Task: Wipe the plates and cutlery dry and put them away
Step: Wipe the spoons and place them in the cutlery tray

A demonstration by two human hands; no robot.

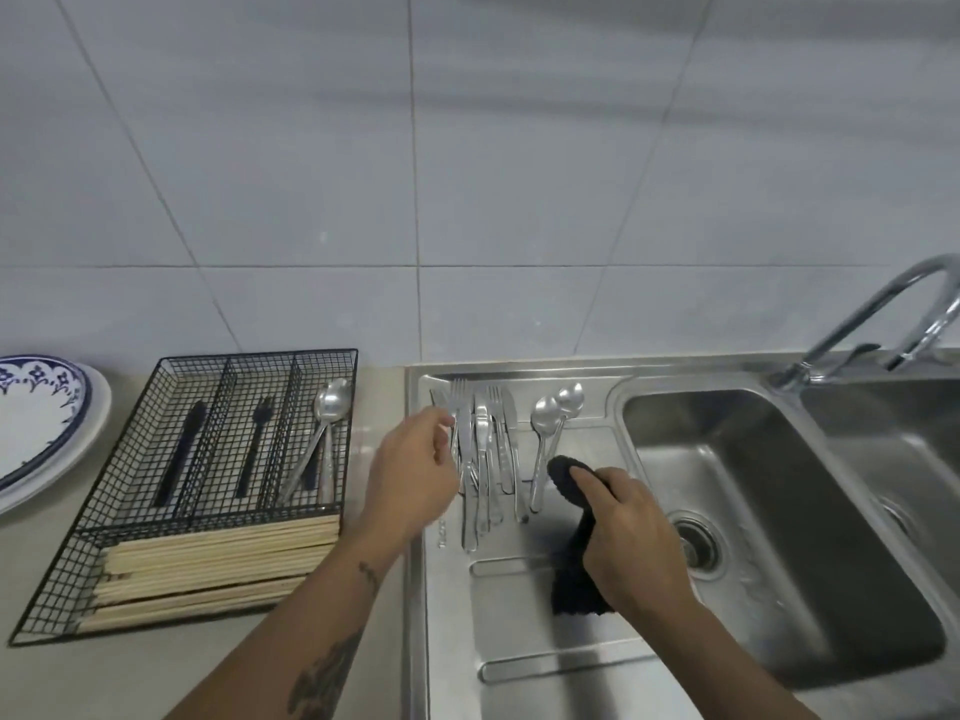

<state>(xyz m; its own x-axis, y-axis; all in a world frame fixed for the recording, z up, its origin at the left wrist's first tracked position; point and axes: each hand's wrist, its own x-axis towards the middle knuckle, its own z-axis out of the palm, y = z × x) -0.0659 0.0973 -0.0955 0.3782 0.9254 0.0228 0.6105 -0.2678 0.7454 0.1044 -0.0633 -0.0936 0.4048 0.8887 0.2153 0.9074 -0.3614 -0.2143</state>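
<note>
While reaching over the drainboard (519, 605), left hand (415, 467) hovers with fingers loosely curled, thumb and forefinger closing toward the fork-and-knife pile (480, 449) just beyond the fingertips; cannot tell whether anything is pinched yet. Handles run toward the body, tines and blades toward the wall. Nearer than right hand (631, 532), which grips a dark cloth (574, 558) beside two spoons (550, 433). Steel, shiny, overlapping. Wire tray (130, 527) well left.

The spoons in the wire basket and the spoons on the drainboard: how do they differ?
The basket spoons lie in a basket compartment left of the sink; the drainboard spoons lie bare on steel. The basket spoons overlap a black utensil; the drainboard spoons lie beside the black cloth. Both pairs are shiny metal, bowls toward the wall.
</note>
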